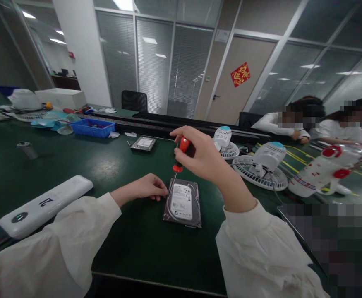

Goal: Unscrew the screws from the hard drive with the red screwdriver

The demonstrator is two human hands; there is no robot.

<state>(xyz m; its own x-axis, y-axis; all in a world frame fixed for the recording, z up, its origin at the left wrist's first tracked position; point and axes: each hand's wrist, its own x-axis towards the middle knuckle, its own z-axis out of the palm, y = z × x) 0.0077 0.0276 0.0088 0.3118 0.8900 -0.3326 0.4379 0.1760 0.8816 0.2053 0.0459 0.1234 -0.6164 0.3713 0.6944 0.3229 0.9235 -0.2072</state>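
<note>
A hard drive (182,203) lies label up on the green table in front of me. My right hand (199,153) grips a screwdriver (177,168) by its red and black handle from above. The shaft slants down to the upper left corner of the drive. At that same corner my left hand (152,187) has thumb and fingers pinched together, touching the drive's left edge close to the screwdriver tip. Whatever may be between those fingertips is hidden.
A second hard drive (143,143) and a blue bin (92,128) sit farther back. A white power bank-like device (46,207) is at left, beyond it a metal cylinder (27,150). White fans (261,165) and a bottle (320,169) stand right, near two people.
</note>
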